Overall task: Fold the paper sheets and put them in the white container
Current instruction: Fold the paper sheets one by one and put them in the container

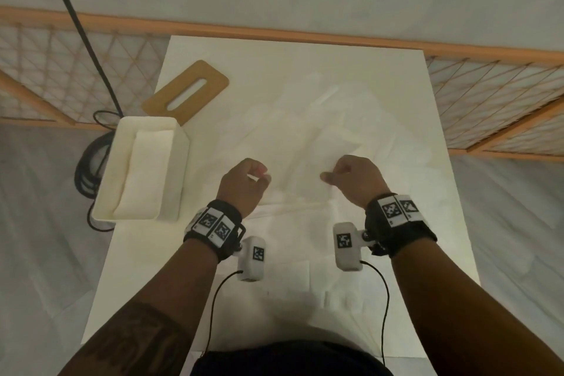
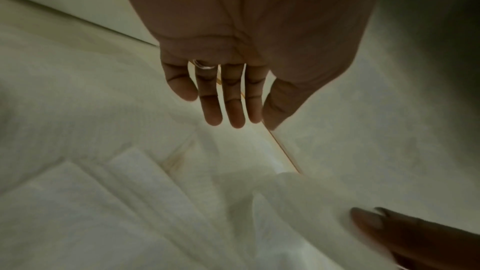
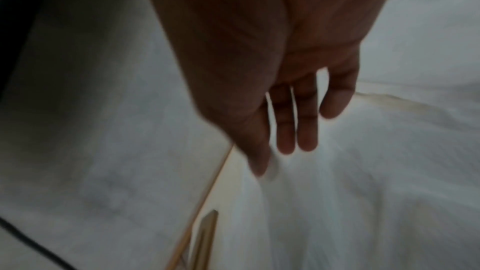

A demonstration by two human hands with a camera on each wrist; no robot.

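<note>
Several white paper sheets (image 1: 305,131) lie rumpled across the middle of the white table (image 1: 213,314). My right hand (image 1: 328,177) pinches the edge of one paper sheet (image 3: 311,213) between thumb and forefinger, lifting it a little off the pile. My left hand (image 1: 262,175) hovers just left of that sheet with loosely bent fingers (image 2: 235,114) and holds nothing. The white container (image 1: 180,143) stands at the table's left edge, left of my left hand, with a folded paper (image 1: 143,174) lying inside it.
A wooden lid with a slot (image 1: 186,91) lies behind the container. A black cable (image 1: 88,168) coils on the floor to the left. An orange lattice fence (image 1: 61,76) runs behind the table. More flat sheets (image 1: 293,272) lie near my body.
</note>
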